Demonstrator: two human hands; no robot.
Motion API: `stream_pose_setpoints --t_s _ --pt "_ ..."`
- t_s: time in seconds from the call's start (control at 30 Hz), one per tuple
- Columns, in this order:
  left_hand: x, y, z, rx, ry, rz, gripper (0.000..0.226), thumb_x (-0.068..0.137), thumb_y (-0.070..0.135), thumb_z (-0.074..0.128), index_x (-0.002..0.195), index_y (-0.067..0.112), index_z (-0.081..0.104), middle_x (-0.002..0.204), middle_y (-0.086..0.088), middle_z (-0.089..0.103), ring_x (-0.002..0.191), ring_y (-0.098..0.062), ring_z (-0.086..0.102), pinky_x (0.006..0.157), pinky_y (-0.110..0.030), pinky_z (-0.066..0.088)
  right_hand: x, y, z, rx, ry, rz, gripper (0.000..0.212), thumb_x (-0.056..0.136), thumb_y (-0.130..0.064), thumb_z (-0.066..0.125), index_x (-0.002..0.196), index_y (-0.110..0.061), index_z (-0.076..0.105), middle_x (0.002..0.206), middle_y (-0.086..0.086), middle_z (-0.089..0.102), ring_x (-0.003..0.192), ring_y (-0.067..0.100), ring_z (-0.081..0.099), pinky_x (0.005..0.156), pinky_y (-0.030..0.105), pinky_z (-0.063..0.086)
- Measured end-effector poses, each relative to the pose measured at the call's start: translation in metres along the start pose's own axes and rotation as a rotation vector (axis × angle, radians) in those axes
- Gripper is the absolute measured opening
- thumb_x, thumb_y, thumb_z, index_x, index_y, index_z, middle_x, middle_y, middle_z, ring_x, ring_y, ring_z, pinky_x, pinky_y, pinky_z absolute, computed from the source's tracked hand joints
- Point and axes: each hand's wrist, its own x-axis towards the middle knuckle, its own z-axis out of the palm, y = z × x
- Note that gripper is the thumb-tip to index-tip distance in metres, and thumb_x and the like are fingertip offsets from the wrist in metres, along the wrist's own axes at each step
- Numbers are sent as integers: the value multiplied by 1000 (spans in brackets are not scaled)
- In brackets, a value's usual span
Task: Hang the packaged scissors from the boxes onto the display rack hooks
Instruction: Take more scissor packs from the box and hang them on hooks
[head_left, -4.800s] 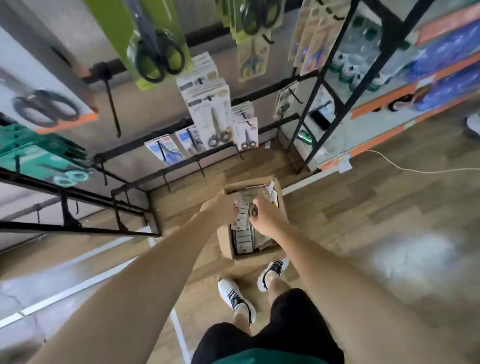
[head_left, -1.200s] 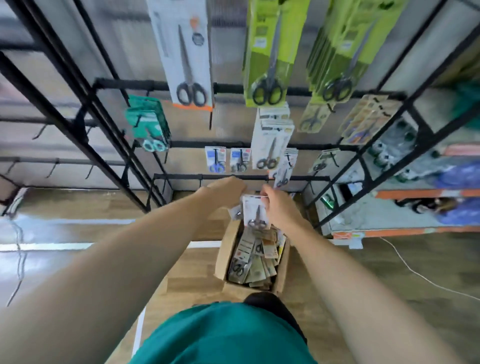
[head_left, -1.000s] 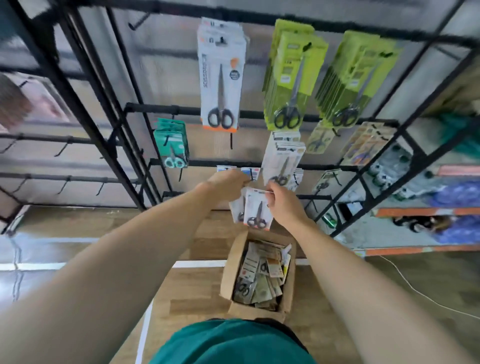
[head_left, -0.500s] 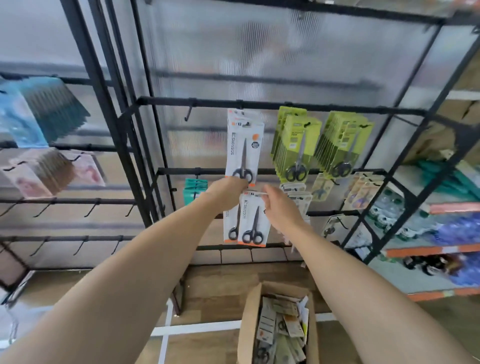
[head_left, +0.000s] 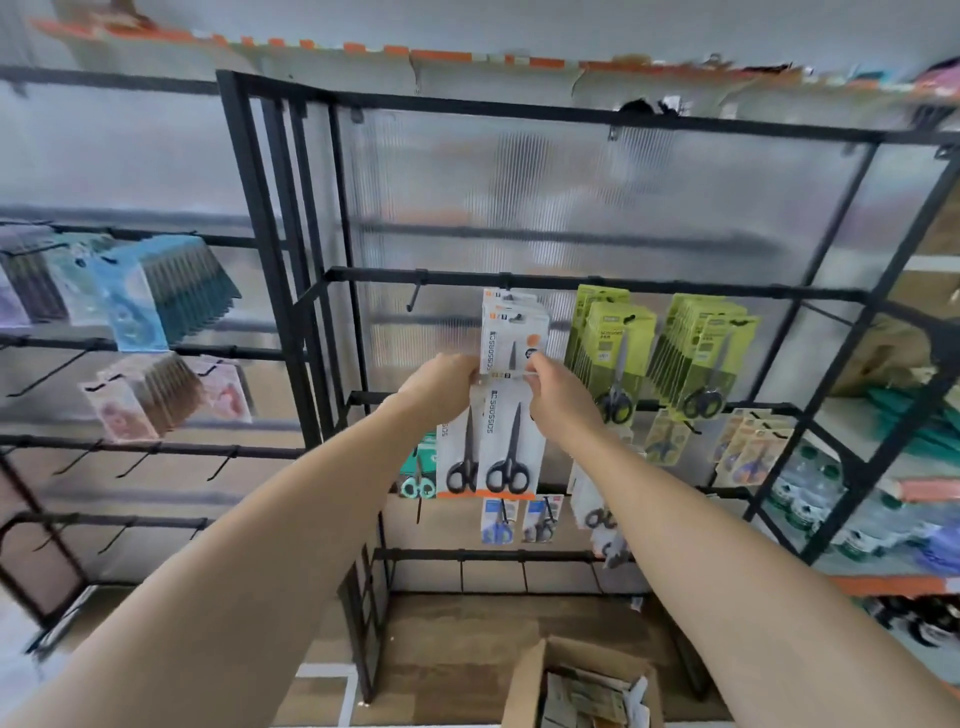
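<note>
My hands have risen from the box (head_left: 524, 686) to the rack (head_left: 571, 285); left hand (head_left: 441, 382) and right hand (head_left: 558, 392) pinch the scissor packs (head_left: 506, 447) by their top, under the hanging white packs (head_left: 514, 332).

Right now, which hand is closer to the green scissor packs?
Right. The right hand is just left of the green scissor packs; the left hand is farther left, across the white scissor packs both hold.

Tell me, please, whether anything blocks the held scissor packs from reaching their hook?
Nothing foreign does: the held packs sit just below the matching white packs already hanging there, which cover that hook, so free room is unclear.
</note>
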Motion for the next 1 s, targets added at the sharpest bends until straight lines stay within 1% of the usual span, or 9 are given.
stream_pose_setpoints --t_s 0.13,0.3,0.43,0.53,0.6,0.67,0.8,0.87,1.0 --pt "10 -9 -20 37 40 -1 20 96 3 44 91 12 61 91 -6 64 81 -26 60 72 -36 52 21 -10 -2 -22 96 -56 12 101 -7 42 97 -18 45 104 2 52 85 19 51 63 32 37" --pt "25 -10 -39 70 95 -11 19 94 3 44 90 15 58 89 -3 63 78 -23 60 65 -37 51 50 -5 -17 47 230 -39 15 104 -14 43 100 -11 58 106 2 52 86 17 51 60 20 33" --pt "34 -2 -47 113 93 -43 19 91 0 45 93 16 56 86 0 59 76 -21 58 62 -33 49 67 -2 -22 76 261 -24 15 103 -12 45 94 -13 57 100 0 57 86 17 54 59 22 34" --pt "41 -1 -51 155 78 -49 19 88 -1 44 90 14 54 87 -3 61 74 -22 59 61 -37 53 77 -6 -23 59 263 -17 15 103 -13 46 95 -13 59 97 -3 59 84 14 53 58 21 32" --pt "45 1 -52 161 79 -32 18 91 1 44 88 16 53 87 -3 62 73 -20 58 58 -33 49 81 -8 -23 15 261 -40 19 103 -14 44 92 -11 58 91 -1 60 79 17 54 56 24 33" --pt "47 5 -51 151 80 3 18 94 4 44 88 20 51 89 0 62 77 -20 59 62 -32 49 85 -8 -22 -20 255 -54 19 102 -11 43 88 -11 56 84 2 59 74 19 51 53 27 29" --pt "54 8 -46 150 75 44 23 94 8 45 107 19 61 97 -1 65 85 -22 62 71 -37 54 88 -4 -23 -97 188 -116 19 99 -5 42 92 -14 58 82 -2 57 74 18 53 52 26 30" --pt "59 8 -43 151 60 51 24 95 9 46 110 18 63 101 -3 67 87 -23 63 76 -41 57 89 0 -25 -110 161 -140 20 99 -5 43 96 -15 60 85 -4 59 76 18 56 52 24 33" --pt "66 14 -40 165 37 68 20 95 8 45 100 13 64 96 -6 67 82 -24 62 74 -42 56 94 1 -27 -104 168 -90 12 102 -13 45 92 -18 49 74 -8 50 58 6 44 47 22 25"
